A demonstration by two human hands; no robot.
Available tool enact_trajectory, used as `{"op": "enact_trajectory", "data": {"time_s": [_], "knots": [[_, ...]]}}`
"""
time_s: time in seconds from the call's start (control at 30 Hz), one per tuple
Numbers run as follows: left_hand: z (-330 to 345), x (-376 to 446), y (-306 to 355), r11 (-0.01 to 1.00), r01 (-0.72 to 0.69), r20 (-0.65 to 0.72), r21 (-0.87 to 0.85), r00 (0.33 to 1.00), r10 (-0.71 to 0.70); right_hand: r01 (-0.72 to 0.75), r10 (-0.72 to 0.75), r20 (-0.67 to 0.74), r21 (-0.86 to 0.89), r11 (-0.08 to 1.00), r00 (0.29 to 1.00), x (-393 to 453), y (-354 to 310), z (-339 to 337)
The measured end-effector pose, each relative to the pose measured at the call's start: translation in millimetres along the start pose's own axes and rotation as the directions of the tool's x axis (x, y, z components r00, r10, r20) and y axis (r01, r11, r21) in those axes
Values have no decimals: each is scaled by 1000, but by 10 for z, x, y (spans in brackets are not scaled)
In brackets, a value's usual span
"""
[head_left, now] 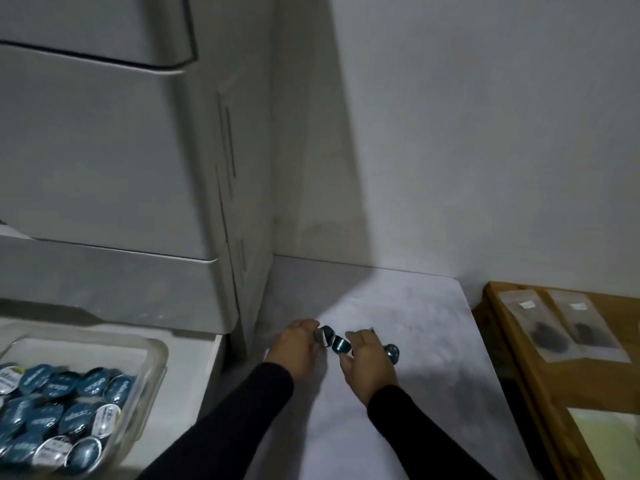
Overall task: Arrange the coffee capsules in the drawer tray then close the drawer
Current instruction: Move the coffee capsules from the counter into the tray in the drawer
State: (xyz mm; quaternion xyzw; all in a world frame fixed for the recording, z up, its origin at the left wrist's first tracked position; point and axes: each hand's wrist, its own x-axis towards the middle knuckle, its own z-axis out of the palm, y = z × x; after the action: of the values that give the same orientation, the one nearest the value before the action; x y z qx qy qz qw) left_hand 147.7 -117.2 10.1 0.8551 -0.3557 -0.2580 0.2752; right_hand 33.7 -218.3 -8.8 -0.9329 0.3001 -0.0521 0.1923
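Landmark: white surface (398, 393), lit from above.
Left hand (298, 346): over the surface's middle, fingers curled round a teal capsule (325, 332).
Right hand (369, 363): just beside the left, pinching a second teal capsule (341, 344).
Loose capsule (392, 351): on the surface, touching the right hand's far side.
Tray (152, 355): clear plastic, left of the surface and lower, full of teal and white capsules (62, 410).
Wooden box (540, 386): at the surface's right edge, holding clear packets (540, 327).

Teal coffee capsules (55, 407) with printed foil lids — a few lids white — fill the clear plastic tray (154, 355) at lower left. Near the frame's lower centre, three or so loose teal capsules (392, 351) sit on the white table (433, 341).
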Motion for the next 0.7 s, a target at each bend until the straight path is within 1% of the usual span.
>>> {"op": "enact_trajectory", "data": {"time_s": [0.03, 0.07, 0.13, 0.17, 0.2, 0.37, 0.47, 0.6, 0.7], "knots": [[21, 58, -10, 1000, 10, 4, -18, 1000, -10, 3, -3, 26, -9, 1000, 1000, 65, 5, 4], [52, 101, -19, 999, 17, -1, -39, 1000, -17, 16, -15, 25, -48, 999, 1000, 121, 9, -3], [140, 182, -32, 997, 17, -23, -74, 1000, -19, 38, -37, 18, -60, 997, 999, 206, 24, 20], [186, 212, -30, 998, 7, -32, -67, 999, -9, 34, -30, 53, -68, 997, 998, 232, 26, 33], [227, 240, -30, 999, -3, -40, -45, 999, 1, 39, -35, 53, -74, 996, 998, 249, 42, 52], [382, 284, -66, 996, 19, -93, -87, 995, -27, 94, -93, 48, -14, 995, 994, 234, 133, 138], [440, 212, -94, 972, 60, -156, -228, 983, -97, 106, -108, 20, 63, 992, 994, 182, 165, 182], [493, 97, -76, 915, 125, -225, -382, 948, -223, 68, -71, 15, 175, 982, 997, 127, 197, 259], [486, 45, -138, 833, 177, -205, -525, 923, -325, 39, -41, 0, 260, 965, 999, 111, 199, 261]]}}
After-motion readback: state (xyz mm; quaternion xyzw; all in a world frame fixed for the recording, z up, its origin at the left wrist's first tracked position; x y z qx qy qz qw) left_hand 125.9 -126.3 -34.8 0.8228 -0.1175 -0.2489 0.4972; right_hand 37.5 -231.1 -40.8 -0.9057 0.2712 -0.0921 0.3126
